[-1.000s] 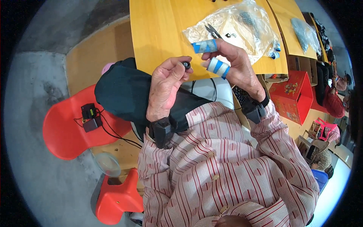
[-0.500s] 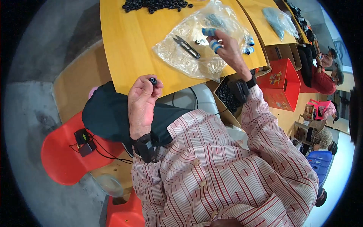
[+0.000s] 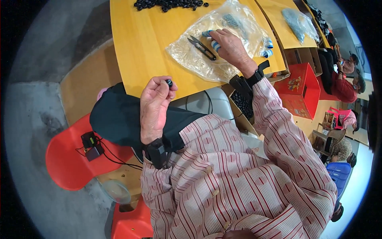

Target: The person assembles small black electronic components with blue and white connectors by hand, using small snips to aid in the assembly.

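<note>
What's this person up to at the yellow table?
A person sits at a yellow table. The left hand pinches a small black ring at its fingertips. The right hand, fingers wrapped in blue tape, rests on a clear plastic bag beside small black snips. More black rings lie piled at the table's far edge.

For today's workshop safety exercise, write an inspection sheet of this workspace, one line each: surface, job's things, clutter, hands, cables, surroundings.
Surface: yellow wooden table, bare at the near left.
Job's things: small black ring pinched in the left hand; clear plastic bag flat on the table; black thread snips lying on the bag.
Clutter: pile of black rings at the far edge; second plastic bag on the next table.
Hands: right hand rests on the bag, fingertips taped blue.
Cables: black wires from a small black box on a red chair.
Surroundings: red box; other people seated at right.
</note>
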`<state>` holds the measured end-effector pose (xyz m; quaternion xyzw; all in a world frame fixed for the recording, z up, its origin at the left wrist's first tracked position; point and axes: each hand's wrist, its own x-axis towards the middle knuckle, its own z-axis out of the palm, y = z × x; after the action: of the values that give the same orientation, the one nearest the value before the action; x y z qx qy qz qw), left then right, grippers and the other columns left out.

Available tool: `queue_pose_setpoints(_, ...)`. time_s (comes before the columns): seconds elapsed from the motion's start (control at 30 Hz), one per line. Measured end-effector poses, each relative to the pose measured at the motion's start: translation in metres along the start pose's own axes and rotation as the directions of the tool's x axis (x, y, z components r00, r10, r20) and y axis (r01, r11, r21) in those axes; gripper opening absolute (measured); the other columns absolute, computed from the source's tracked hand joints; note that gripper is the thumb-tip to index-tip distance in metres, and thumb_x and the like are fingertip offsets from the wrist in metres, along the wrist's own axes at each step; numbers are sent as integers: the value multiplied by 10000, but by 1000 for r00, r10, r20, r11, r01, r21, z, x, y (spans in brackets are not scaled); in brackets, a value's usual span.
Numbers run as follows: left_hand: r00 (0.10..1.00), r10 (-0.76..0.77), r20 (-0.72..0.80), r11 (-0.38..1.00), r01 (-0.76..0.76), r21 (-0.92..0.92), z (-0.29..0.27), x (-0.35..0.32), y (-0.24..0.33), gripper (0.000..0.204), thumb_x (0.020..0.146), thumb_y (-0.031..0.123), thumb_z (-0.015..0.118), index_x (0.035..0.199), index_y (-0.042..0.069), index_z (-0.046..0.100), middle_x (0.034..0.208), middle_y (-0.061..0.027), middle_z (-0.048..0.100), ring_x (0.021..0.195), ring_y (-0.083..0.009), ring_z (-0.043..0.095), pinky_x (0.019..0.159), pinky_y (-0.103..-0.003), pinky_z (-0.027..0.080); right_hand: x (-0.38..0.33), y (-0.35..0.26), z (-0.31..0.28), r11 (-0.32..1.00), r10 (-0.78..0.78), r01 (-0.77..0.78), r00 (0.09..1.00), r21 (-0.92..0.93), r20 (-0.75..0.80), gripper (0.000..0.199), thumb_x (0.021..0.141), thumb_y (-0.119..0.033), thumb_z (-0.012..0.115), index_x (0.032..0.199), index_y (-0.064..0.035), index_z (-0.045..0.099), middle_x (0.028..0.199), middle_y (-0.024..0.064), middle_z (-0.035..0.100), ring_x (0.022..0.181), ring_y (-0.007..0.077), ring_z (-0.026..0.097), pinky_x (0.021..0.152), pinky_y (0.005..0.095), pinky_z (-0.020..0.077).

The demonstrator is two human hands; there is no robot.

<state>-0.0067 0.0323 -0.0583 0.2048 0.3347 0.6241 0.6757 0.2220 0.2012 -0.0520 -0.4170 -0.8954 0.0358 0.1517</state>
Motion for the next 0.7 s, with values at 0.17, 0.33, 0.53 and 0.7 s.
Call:
queue_pose_setpoints(0.17, 1000, -3, -4, 1000, 3, -25, 1, -2, 2, 192, 918, 154, 578, 1046, 11, 565, 887, -53, 587, 764, -86, 520, 719, -204, 414, 2, -3, 0, 995, -104, 104, 993, -14, -53, 390, 665, 35, 580, 1047, -39, 561, 929, 129, 603, 911, 328, 562, 775, 404, 483)
queue_pose_setpoints(0.33, 1000, 16, -2, 999, -16, -49, 2, 1, 1, 217, 924, 193, 574, 1039, 10, 563, 884, -55, 584, 768, -94, 515, 730, -226, 421, -3, -39, -19, 928, 103, -105, 994, 358, 23, 322, 766, 6, 595, 1084, -38, 563, 944, 116, 628, 882, 245, 618, 756, 325, 500)
queue_pose_setpoints(0.53, 999, 17, 37, 999, -16, -51, -1, 0, 1, 228, 922, 199, 578, 1036, 2, 570, 869, -69, 591, 750, -99, 511, 726, -226, 423, -9, -102, -28, 233, 49, -269, 963, 935, 265, 315, 878, -65, 588, 1187, -25, 549, 971, 12, 599, 941, 101, 566, 868, 255, 451)
queue_pose_setpoints(0.7, 1000, 19, 6, 999, -19, -36, 1, -1, 1, 229, 919, 196, 584, 1042, 4, 575, 868, -71, 595, 749, -100, 516, 725, -231, 427, -7, -119, -24, 164, 21, -272, 962, 948, 272, 276, 866, -59, 601, 1137, -19, 566, 975, 28, 604, 933, 104, 567, 876, 273, 461)
